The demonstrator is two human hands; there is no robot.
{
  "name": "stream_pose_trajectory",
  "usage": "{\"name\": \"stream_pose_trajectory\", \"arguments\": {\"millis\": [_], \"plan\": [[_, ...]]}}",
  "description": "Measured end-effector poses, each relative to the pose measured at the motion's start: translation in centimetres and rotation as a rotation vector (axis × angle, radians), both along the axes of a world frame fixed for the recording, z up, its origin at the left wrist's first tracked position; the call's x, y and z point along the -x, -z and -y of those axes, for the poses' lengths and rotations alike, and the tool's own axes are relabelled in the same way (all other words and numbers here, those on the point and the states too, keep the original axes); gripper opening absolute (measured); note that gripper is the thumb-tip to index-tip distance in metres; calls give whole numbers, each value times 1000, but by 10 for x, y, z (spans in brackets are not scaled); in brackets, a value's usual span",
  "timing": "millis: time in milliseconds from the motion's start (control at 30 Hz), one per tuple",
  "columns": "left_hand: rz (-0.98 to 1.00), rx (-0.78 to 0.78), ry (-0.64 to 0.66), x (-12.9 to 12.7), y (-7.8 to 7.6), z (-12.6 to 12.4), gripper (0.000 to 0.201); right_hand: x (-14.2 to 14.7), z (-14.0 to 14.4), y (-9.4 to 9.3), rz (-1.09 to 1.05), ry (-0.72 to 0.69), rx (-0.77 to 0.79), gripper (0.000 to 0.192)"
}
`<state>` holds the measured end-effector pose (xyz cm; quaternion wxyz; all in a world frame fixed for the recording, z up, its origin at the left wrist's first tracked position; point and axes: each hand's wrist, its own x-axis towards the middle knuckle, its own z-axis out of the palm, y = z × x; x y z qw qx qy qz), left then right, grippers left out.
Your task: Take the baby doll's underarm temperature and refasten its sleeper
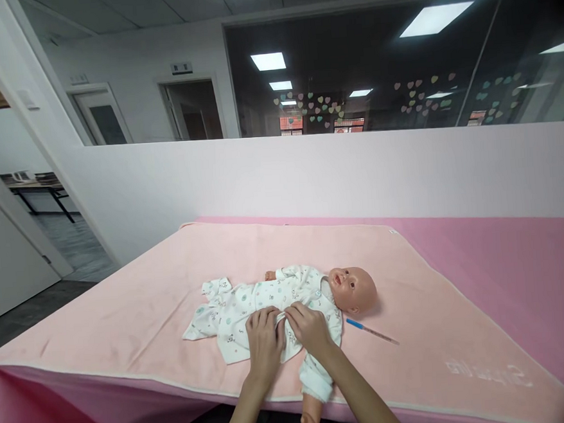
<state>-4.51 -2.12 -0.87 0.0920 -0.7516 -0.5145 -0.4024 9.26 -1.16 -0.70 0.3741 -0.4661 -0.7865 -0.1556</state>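
A baby doll (354, 289) lies on its back with its head to the right, dressed in a white printed baby outfit (240, 304). At the near side of the doll's middle, my left hand (265, 341) has its fingers closed on the edge of the outfit's cloth. Close beside it, my right hand (309, 325) pinches the same edge, with the fingertips of both hands nearly touching. What lies under the fingers is hidden. The doll's near arm (312, 415) points toward me, out of a bunched sleeve. The outfit's legs spread out to the left.
Beside the doll's head is a thin clear stick with a blue end (372, 331). Everything lies on a peach blanket (161, 278) over a pink cover (508, 266). A low white wall (308, 177) with glass above stands behind; a door (4, 237) is at left.
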Motion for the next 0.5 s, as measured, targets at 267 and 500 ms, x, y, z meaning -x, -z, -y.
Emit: {"name": "stream_pose_trajectory", "arguments": {"millis": [267,500], "plan": [[354,94,121,9,4,-6,8,1,2,-2,86,63,-6,19],[513,147,158,7,-4,-2,14,-1,4,0,96,49,-23,24]]}}
